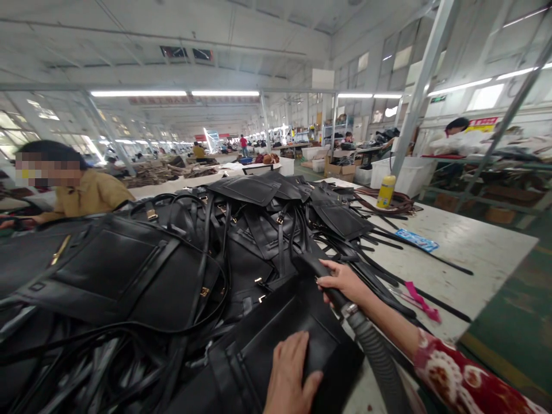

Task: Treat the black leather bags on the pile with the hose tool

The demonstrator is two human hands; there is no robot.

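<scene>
Head view: our right hand (342, 282) wrapped round black hose nozzle (308, 264), ribbed hose (379, 356) trailing off. Left hand (291, 371) flat, thumb out, pressing nothing but black leather-look bag (278, 319), near side of bag pile (133, 264). We'd guess bag's lightish, floppy, bit slick; probably scuffs, so we'd grab edges.

Bags (107, 261) on table (483, 236); packet (416, 240) to right, bottle (386, 192) behind packet.

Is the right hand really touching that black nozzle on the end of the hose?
Touching. The head view shows the right hand wrapped around the black nozzle, just above the ribbed hose.
</scene>
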